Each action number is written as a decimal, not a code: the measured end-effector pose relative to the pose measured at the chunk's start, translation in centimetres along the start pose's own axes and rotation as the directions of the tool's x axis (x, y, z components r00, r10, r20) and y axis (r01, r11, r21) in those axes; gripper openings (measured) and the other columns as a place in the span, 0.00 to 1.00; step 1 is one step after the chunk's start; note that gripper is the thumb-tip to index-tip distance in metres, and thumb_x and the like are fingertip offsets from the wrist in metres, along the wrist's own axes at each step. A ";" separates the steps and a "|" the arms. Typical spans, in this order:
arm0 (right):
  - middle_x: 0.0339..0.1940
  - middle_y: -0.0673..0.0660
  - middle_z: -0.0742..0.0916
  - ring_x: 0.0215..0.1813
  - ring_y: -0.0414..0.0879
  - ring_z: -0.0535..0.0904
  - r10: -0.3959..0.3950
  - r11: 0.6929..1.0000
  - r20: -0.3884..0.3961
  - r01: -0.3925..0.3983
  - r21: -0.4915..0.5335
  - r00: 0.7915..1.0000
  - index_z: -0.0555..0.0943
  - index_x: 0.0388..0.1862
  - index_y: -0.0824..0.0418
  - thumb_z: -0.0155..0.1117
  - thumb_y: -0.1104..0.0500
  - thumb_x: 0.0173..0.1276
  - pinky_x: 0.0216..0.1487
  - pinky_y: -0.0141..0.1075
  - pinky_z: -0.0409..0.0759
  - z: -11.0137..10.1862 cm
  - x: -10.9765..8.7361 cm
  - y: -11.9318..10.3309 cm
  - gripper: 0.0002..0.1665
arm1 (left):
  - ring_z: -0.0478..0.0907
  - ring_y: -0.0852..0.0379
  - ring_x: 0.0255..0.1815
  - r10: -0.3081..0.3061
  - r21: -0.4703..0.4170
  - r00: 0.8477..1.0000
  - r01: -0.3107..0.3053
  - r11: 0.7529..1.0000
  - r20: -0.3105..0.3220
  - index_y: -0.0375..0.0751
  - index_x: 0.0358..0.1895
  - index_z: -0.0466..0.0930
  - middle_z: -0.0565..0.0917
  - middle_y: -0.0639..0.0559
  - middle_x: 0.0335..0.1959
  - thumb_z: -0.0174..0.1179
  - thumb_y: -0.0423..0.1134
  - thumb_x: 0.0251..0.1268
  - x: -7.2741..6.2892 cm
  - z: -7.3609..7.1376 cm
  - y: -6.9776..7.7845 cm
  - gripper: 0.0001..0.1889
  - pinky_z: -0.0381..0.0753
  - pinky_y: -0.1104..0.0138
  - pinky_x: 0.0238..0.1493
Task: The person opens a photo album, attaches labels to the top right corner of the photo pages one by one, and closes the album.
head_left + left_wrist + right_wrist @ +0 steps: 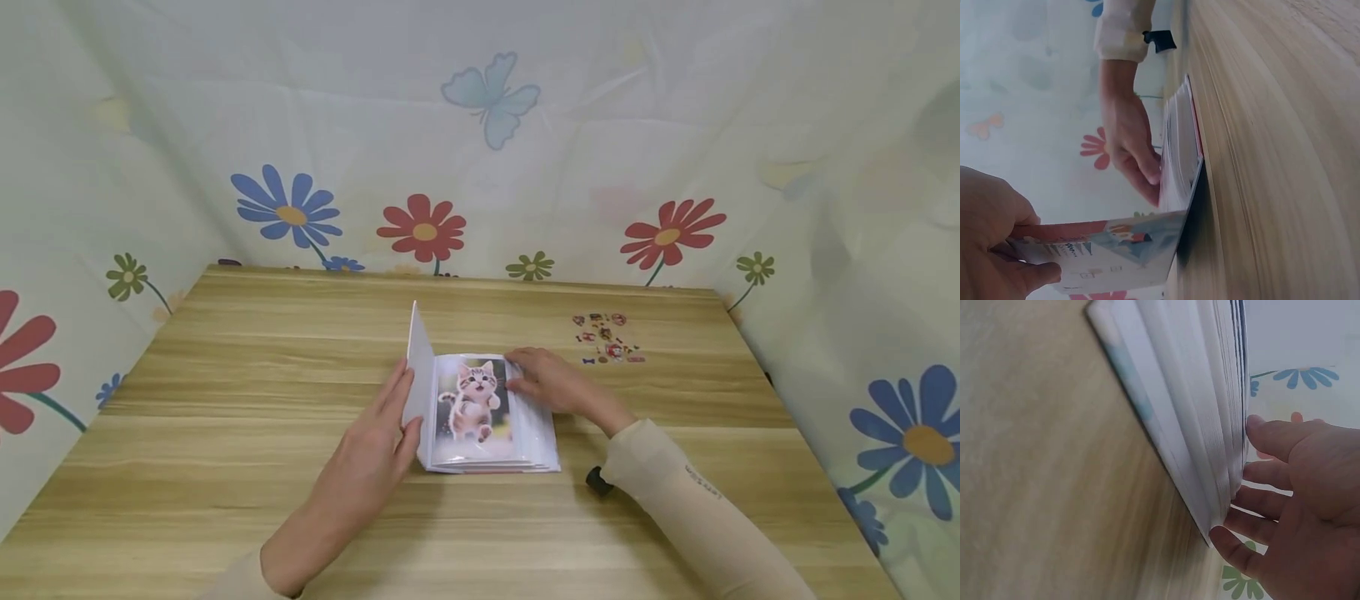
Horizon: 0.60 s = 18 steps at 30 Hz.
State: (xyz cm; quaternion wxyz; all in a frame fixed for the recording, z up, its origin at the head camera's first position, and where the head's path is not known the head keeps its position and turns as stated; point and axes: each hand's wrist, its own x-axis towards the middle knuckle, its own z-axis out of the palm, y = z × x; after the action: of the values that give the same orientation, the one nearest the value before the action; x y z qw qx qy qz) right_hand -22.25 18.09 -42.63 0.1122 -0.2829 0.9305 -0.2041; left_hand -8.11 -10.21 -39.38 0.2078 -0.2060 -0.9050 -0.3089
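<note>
Head view: left hand (367, 458) pinches the cover (420, 375) upright, likely to expose the kitten picture (472, 408), while right hand (553, 381), fingers (1261, 502) spread, touches the pages (537, 433), perhaps steadying them.

"What are we wearing?"
"Long cream sleeves (682, 500), the right one bearing small dark lettering (702, 482)."
"And at our right cuff (626, 457)?"
"We see a small, blocky black attachment (597, 482)."

Wood-grain table (225, 417); open photo album (474, 425) near middle, sticker sheet (606, 335) flat toward far right.
</note>
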 end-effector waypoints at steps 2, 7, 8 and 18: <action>0.76 0.67 0.72 0.78 0.64 0.64 0.003 1.000 0.000 -0.003 -0.003 1.000 0.69 0.77 0.67 0.60 0.50 0.80 0.79 0.56 0.58 0.1 -0.1 0.0 0.34 | 0.82 0.40 0.59 -0.020 0.009 1.000 0.020 1.000 -0.004 0.25 0.74 0.66 0.65 0.36 0.78 0.66 0.27 0.67 -0.3 -0.4 -0.3 0.33 0.86 0.56 0.52; 0.77 0.67 0.71 0.78 0.63 0.63 0.015 1.000 0.007 -0.015 0.006 1.000 0.68 0.77 0.66 0.61 0.50 0.79 0.79 0.55 0.58 0.1 -0.3 -0.2 0.35 | 0.82 0.37 0.58 -0.072 0.045 0.997 0.073 0.996 -0.021 0.24 0.71 0.69 0.69 0.34 0.75 0.69 0.25 0.63 -1.0 -1.4 -1.3 0.33 0.86 0.52 0.50; 0.77 0.67 0.71 0.78 0.63 0.64 0.012 1.000 0.008 -0.012 0.005 1.000 0.68 0.77 0.66 0.61 0.50 0.79 0.79 0.56 0.58 0.0 -0.3 -0.2 0.35 | 0.81 0.35 0.60 -0.083 0.053 0.996 0.084 0.995 -0.022 0.23 0.71 0.70 0.69 0.32 0.74 0.70 0.25 0.62 -1.2 -1.6 -1.5 0.33 0.85 0.50 0.52; 0.77 0.67 0.71 0.78 0.64 0.64 0.008 1.000 0.013 -0.008 -0.001 1.000 0.68 0.77 0.67 0.61 0.51 0.79 0.79 0.55 0.58 0.0 -0.2 -0.1 0.35 | 0.76 0.29 0.65 -0.184 0.109 0.983 0.180 0.978 0.023 0.20 0.68 0.71 0.68 0.26 0.73 0.70 0.27 0.63 -2.3 -2.4 -3.2 0.31 0.79 0.41 0.57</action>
State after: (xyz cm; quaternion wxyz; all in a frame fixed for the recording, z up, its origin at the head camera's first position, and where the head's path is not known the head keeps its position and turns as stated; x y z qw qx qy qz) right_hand -22.01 18.09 -42.55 0.1190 -0.2805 0.9309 -0.2015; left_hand -7.21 -14.68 -40.30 0.1744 -0.1160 -0.9384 -0.2747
